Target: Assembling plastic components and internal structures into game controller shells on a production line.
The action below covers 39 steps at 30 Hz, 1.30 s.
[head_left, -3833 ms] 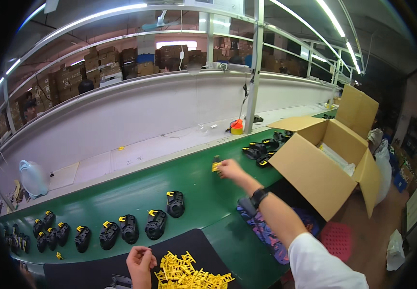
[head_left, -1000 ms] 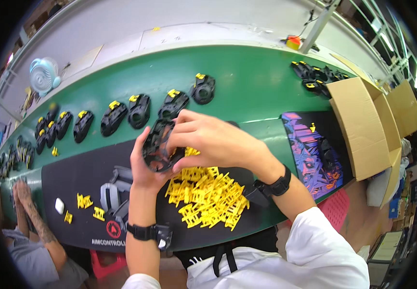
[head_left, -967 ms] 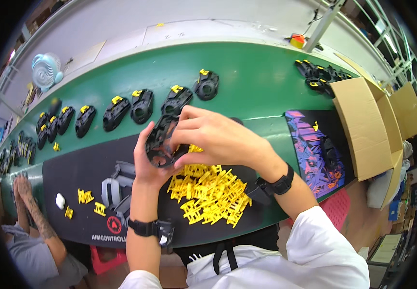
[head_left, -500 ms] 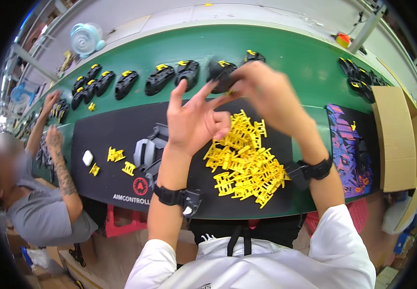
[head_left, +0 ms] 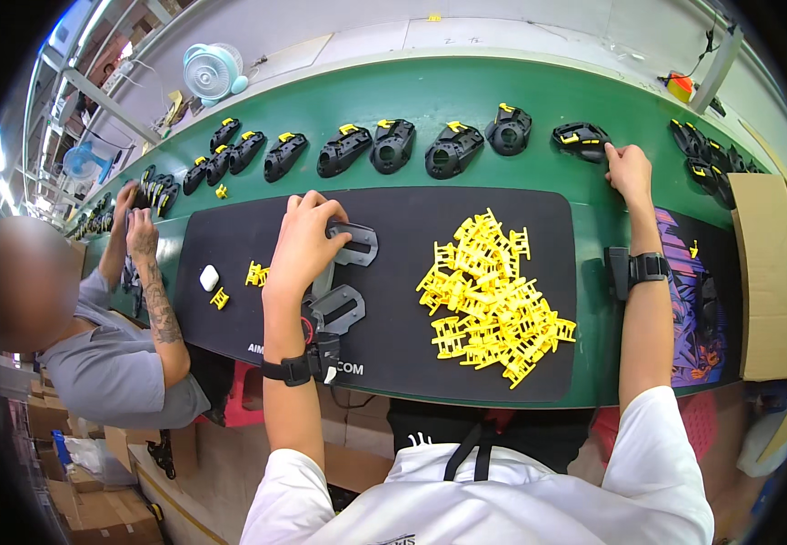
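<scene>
At the back right of the bench, my right hand point(head_left: 631, 173) pinches the end of a black mouse-shaped shell point(head_left: 568, 133) that has a yellow clip on top. My left hand point(head_left: 307, 232) is over the left middle of the black mat, its thumb and fingers closed on the edge of a curved grey plastic part point(head_left: 360, 247). A second grey part point(head_left: 343, 312) lies just nearer to me. Right of these sits a heap of yellow plastic clips point(head_left: 484, 304), touched by neither hand.
More black shells with yellow clips point(head_left: 343, 151) stand along the green bench point(head_left: 321, 100). A white case point(head_left: 209, 278) and loose clips point(head_left: 220, 299) lie on the mat's left. An open cardboard box point(head_left: 769, 272) is at far right. A co-worker point(head_left: 130, 354) sits at left.
My hands have parted from the shell they were both near. The right hand has gone right with a shell to the bench's back; the left has come down to the grey parts. The view has shifted.
</scene>
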Tool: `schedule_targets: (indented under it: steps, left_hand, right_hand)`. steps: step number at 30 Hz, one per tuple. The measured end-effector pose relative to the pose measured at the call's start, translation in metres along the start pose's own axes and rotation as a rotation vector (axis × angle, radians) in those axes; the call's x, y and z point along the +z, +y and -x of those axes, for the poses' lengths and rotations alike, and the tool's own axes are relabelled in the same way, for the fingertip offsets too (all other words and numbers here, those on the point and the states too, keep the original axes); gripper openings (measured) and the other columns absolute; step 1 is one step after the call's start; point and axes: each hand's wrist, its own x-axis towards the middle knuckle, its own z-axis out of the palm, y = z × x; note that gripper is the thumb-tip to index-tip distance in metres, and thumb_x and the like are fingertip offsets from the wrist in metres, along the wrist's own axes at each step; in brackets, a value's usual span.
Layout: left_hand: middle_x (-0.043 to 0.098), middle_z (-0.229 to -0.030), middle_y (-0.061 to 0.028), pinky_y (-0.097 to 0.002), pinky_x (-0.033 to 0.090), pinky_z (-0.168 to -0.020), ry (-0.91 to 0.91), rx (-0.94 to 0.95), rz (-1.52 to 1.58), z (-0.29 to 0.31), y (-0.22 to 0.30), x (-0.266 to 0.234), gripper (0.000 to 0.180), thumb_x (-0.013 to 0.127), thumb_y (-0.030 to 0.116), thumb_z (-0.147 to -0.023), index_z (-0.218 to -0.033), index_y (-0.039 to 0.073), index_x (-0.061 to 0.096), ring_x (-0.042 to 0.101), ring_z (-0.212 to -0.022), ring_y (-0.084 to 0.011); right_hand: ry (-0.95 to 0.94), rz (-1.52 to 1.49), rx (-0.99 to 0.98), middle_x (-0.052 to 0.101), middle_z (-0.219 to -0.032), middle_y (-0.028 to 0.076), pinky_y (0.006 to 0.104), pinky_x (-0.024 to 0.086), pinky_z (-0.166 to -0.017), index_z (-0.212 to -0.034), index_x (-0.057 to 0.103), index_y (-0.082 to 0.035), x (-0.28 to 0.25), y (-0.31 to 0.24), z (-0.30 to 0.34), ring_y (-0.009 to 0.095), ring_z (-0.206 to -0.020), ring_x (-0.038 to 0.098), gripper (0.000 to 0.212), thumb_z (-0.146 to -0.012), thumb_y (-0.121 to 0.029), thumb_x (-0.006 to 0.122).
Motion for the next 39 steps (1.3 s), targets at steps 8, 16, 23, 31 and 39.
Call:
schedule_targets:
  steps: [8, 16, 23, 31, 39]
  left_hand:
    - [0.067, -0.088, -0.0101, -0.0230, 0.047, -0.056, 0.208, -0.158, 1.031, -0.009, 0.072, 0.002, 0.015, 0.064, 0.007, -0.097, -0.102, 0.001, 0.050, 0.065, -0.068, -0.0124]
    - [0.065, -0.083, -0.0059, -0.0229, 0.045, -0.050, 0.158, -0.012, 1.230, -0.014, 0.139, 0.024, 0.014, 0.051, 0.014, -0.105, -0.112, 0.002, 0.049, 0.062, -0.064, -0.0089]
    - [0.061, -0.065, -0.0113, -0.0347, 0.047, -0.050, 0.375, 0.069, 0.909, -0.041, 0.149, 0.043, 0.014, 0.053, 0.016, -0.103, -0.106, 0.002, 0.053, 0.064, -0.056, -0.0172]
    - [0.052, -0.056, -0.0067, -0.0316, 0.039, -0.047, 0.537, 0.015, 1.015, -0.042, 0.155, 0.068, 0.012, 0.054, 0.015, -0.103, -0.103, 0.004, 0.055, 0.052, -0.050, -0.0116]
    - [0.049, -0.058, 0.0002, -0.0275, 0.033, -0.045, 0.479, -0.084, 1.386, -0.029, 0.164, 0.075, 0.013, 0.053, 0.015, -0.104, -0.100, 0.003, 0.053, 0.044, -0.053, -0.0032]
  right_hand:
    - [-0.277, -0.437, -0.571, 0.072, -0.094, 0.009, 0.0277, 0.052, -0.065, -0.119, 0.066, -0.001, -0.021, -0.101, 0.086, 0.014, -0.084, 0.067, 0.039, -0.104, -0.035, 0.053]
    - [-0.413, -0.450, -0.897, 0.063, -0.075, 0.026, 0.0475, 0.050, -0.065, -0.087, 0.057, 0.006, -0.006, -0.164, 0.178, 0.045, -0.073, 0.064, 0.027, -0.097, -0.019, 0.056]
    - [0.007, -0.397, -0.975, 0.059, -0.071, 0.023, 0.0477, 0.048, -0.062, -0.086, 0.053, 0.003, 0.008, -0.158, 0.170, 0.044, -0.068, 0.061, 0.015, -0.092, -0.011, 0.056]
    - [-0.084, -0.364, -1.008, 0.059, -0.081, 0.026, 0.0523, 0.049, -0.068, -0.091, 0.047, 0.002, 0.024, -0.153, 0.166, 0.047, -0.078, 0.059, 0.017, -0.093, -0.013, 0.055]
    - [-0.078, -0.340, -1.045, 0.056, -0.080, 0.024, 0.0507, 0.048, -0.066, -0.088, 0.047, 0.002, 0.022, -0.156, 0.174, 0.047, -0.075, 0.057, 0.016, -0.092, -0.011, 0.055]
